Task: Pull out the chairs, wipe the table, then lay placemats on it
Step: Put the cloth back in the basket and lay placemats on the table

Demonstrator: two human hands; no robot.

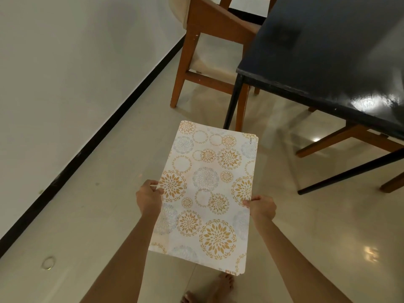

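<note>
A stack of white placemats with gold and grey flower circles hangs flat in the air over the floor, in front of me. My left hand pinches its left edge and my right hand pinches its right edge. The black glossy table stands at the upper right, its near corner just beyond the mats. A wooden chair with a beige seat stands pulled away from the table's left side.
A white wall with a black skirting runs along the left. Legs of another wooden chair show under the table at the right. A small round floor fitting lies at lower left. My bare feet stand on beige tiles.
</note>
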